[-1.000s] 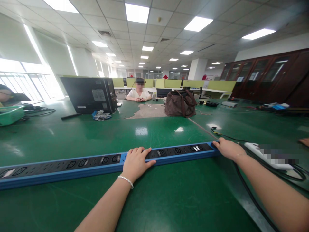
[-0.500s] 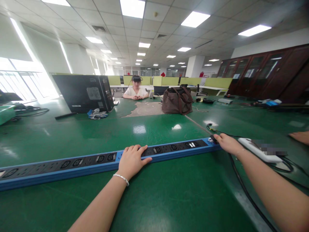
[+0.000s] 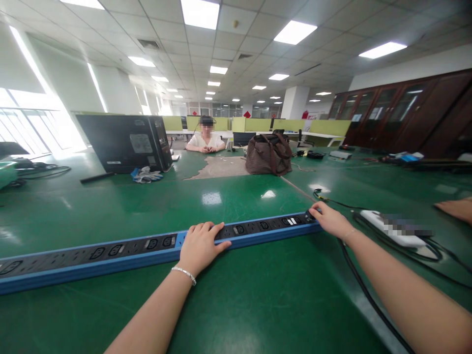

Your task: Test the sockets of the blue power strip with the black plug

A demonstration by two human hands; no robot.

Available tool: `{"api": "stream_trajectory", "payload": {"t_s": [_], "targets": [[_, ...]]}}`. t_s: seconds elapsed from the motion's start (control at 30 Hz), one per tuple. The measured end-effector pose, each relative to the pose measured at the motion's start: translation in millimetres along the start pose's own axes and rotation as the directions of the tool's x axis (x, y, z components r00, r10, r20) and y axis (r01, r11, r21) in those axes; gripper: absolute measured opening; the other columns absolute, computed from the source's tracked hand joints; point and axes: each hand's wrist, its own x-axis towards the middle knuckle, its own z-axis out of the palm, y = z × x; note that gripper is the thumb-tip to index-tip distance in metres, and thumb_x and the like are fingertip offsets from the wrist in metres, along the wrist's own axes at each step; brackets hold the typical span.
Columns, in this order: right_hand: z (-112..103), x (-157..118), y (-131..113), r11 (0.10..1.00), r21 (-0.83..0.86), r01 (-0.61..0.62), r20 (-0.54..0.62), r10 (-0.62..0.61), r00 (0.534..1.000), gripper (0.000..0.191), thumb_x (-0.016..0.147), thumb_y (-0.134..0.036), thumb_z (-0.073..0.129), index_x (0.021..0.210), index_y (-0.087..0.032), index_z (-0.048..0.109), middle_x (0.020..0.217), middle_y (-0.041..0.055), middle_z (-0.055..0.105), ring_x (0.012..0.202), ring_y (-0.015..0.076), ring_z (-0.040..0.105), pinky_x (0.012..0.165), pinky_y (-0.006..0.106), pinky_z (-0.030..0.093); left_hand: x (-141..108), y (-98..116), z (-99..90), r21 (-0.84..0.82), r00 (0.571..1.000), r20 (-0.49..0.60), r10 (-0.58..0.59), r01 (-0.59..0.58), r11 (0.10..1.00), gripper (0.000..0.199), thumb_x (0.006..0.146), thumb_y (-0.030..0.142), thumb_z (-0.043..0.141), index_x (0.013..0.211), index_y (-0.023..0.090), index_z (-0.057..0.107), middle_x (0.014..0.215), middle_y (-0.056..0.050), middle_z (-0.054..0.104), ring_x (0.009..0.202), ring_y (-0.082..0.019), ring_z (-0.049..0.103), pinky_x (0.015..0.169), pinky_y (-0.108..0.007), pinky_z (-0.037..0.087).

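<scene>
A long blue power strip with a row of black sockets lies slantwise across the green table. My left hand grips it near the middle, fingers over the top and far edge, thumb along the near side. At the strip's right end, my right hand pinches a black plug over the last socket. Whether its pins are in the socket is hidden. A black cable runs from below my right hand towards the table's near right.
A white extension block with cables lies at right; another person's hand rests beyond it. Further back are a brown bag, a black computer case and gloves. A person sits across the table.
My right hand has moved left with the plug, from the strip's blue end to the last socket. My left hand stays in place on the strip.
</scene>
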Motion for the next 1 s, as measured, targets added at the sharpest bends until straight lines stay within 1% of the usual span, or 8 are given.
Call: {"api": "stream_trajectory", "payload": {"t_s": [0.1,0.27,0.4,0.57,0.8,1.0], "targets": [[-2,-1,-5,0.999,-0.046,-0.024,0.019,0.025,1.000,0.029,0.083,-0.043,0.032,0.091,-0.024,0.053,0.083,0.0053,0.065,0.076,0.0210,0.060,0.064,0.027,0.040,0,0,-0.4,-0.003,1.000,0.002,0.003,-0.003,1.000,0.056,0.080,0.062,0.037,0.125,0.030,0.049,0.114,-0.006,0.057,0.106,-0.023,0.049,0.092,-0.037,0.031],[-6,-4,-14,0.990,-0.140,-0.030,0.059,0.039,0.998,0.033,0.084,-0.045,0.029,0.093,-0.025,0.053,0.084,0.0073,0.065,0.077,0.0228,0.061,0.062,0.029,0.040,1,1,-1.1,-0.005,1.000,0.025,-0.013,0.013,1.000,0.056,0.080,0.061,0.038,0.126,0.029,0.048,0.115,-0.006,0.057,0.107,-0.023,0.048,0.093,-0.037,0.030],[-7,-8,-23,0.979,-0.199,-0.040,0.064,0.054,0.997,0.036,0.085,-0.046,0.027,0.096,-0.025,0.053,0.086,0.0097,0.065,0.077,0.0245,0.061,0.062,0.032,0.040,1,1,-0.7,-0.005,1.000,0.022,-0.016,0.016,1.000,0.056,0.080,0.061,0.038,0.125,0.030,0.048,0.116,-0.006,0.056,0.108,-0.024,0.048,0.093,-0.037,0.030],[-4,-8,-22,0.980,-0.193,-0.044,0.073,0.060,0.996,0.035,0.086,-0.045,0.025,0.096,-0.024,0.051,0.086,0.0101,0.065,0.078,0.0252,0.061,0.064,0.033,0.039,0,0,0.2,-0.001,1.000,0.018,-0.010,0.010,1.000,0.056,0.080,0.061,0.038,0.125,0.030,0.048,0.115,-0.006,0.057,0.106,-0.023,0.048,0.092,-0.036,0.030],[-1,-5,-18,0.986,-0.164,-0.007,0.101,0.024,0.995,0.032,0.086,-0.043,0.027,0.096,-0.024,0.050,0.082,0.0094,0.064,0.076,0.0243,0.061,0.062,0.031,0.039,0,0,0.9,0.009,1.000,-0.001,0.005,-0.005,1.000,0.056,0.080,0.062,0.036,0.124,0.029,0.049,0.113,-0.005,0.057,0.105,-0.024,0.049,0.091,-0.037,0.031],[2,-7,-20,0.979,-0.205,0.006,0.100,0.015,0.995,0.032,0.087,-0.042,0.025,0.097,-0.023,0.049,0.083,0.0100,0.064,0.075,0.0245,0.061,0.059,0.031,0.037,0,-1,2.6,0.013,1.000,-0.010,0.009,-0.009,1.000,0.056,0.080,0.062,0.037,0.124,0.030,0.049,0.112,-0.005,0.058,0.104,-0.024,0.049,0.090,-0.037,0.031]]}}
